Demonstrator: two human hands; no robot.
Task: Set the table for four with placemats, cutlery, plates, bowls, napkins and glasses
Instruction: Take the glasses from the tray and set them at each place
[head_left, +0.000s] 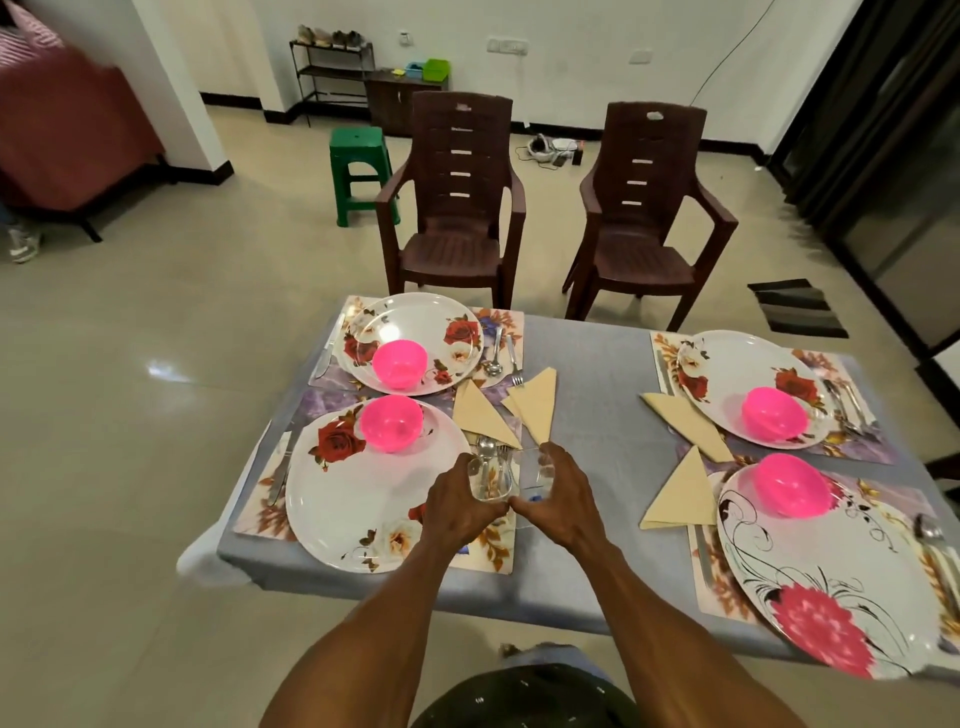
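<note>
Both arms reach forward over the near edge of the table (587, 374), which is covered with a grey cloth. The left hand (460, 506) has its fingers curled around a clear glass (488, 480), and the right hand (558, 496) grasps a second clear glass (537, 470) in the same way; the two glasses are just beside each other, above the right edge of the near left placemat (488, 551). Whether the glasses already stand on the table or are held a little above it, I cannot tell. Four places are laid. On the near left placemat lies a white plate with red roses (363, 499), and a pink bowl (390, 422) sits on its far rim. A spoon and a fork (491, 449) show just behind the left glass, partly under a folded beige napkin (480, 415). A second napkin (537, 402) lies near it, pointing toward the right hand. The far left plate (415, 325) also carries a pink bowl (399, 362), with cutlery (501, 351) to its right. On the right side there are two more plates, each with a pink bowl, and two beige napkins lie to their left. Two brown plastic chairs (452, 208) stand behind the table, and a green stool (361, 171) is on the floor beyond them.
</note>
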